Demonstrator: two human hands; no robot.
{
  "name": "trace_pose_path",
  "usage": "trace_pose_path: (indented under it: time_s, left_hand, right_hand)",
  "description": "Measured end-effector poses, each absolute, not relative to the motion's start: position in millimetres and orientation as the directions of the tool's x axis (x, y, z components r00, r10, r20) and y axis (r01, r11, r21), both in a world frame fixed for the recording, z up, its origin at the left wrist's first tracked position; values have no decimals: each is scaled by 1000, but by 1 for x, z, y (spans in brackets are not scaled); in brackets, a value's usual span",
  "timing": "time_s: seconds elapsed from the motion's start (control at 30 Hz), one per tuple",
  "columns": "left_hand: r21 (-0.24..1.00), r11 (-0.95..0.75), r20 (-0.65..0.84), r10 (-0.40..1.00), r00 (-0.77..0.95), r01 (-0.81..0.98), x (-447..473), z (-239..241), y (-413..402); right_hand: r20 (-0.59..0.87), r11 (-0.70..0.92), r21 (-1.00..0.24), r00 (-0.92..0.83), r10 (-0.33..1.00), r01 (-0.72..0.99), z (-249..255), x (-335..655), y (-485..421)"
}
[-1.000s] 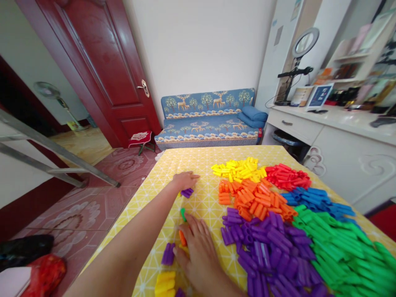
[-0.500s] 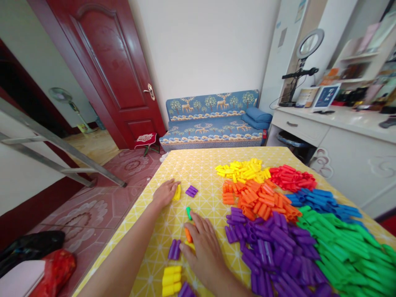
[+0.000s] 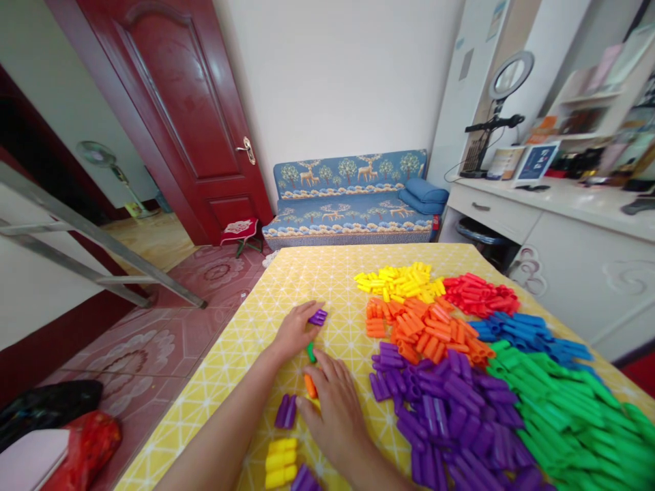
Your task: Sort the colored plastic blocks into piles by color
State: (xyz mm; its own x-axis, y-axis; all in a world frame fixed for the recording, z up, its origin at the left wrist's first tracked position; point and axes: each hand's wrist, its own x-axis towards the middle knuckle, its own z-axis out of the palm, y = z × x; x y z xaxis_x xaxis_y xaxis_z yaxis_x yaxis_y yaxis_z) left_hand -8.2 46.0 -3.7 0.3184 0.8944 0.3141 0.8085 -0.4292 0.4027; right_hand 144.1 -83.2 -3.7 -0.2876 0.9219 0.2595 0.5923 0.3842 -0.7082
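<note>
Only a small part looks set apart on your tabletop (image 3: 307, 266): three purple pieces (image 3: 318, 317) by your left hand (image 3: 297, 331), a purple pair (image 3: 285, 411), a yellow group (image 3: 281, 464). Your right hand (image 3: 335, 402) lies spread beside one orange piece (image 3: 310, 387); I cannot tell whether either hand grips. The large purple pile (image 3: 450, 409) and green pile (image 3: 573, 409) are loose, so much seems left.

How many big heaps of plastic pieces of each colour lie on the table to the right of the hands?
Yellow heap: 1
Red heap: 1
Orange heap: 1
Blue heap: 1
Purple heap: 1
Green heap: 1
Total: 6 heaps; single pieces overlap too much to count.
</note>
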Motion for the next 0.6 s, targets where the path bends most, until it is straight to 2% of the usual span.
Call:
trace_pose_path:
  time_s: [0.07,0.17,0.3,0.43,0.6]
  left_hand:
    - [415,-460,315,882,350,785,-3,-5,46]
    - [486,-434,342,893,291,759,-2,-6,43]
    - [647,-403,340,912,228,647,-8,-1,22]
    - [818,-331,261,943,208,470,-5,12,-8]
    - [864,-294,195,944,268,409,5,11,-26]
  right_hand:
    - [275,376,-718,-257,926,586,-8,143,-81]
    - [310,375,-743,-211,927,554,-16,143,-79]
    - [366,366,-808,-94,926,461,-23,143,-76]
    - [370,329,-882,62,927,337,-28,143,-73]
    - [385,348,-876,48,922,335,-32,146,-71]
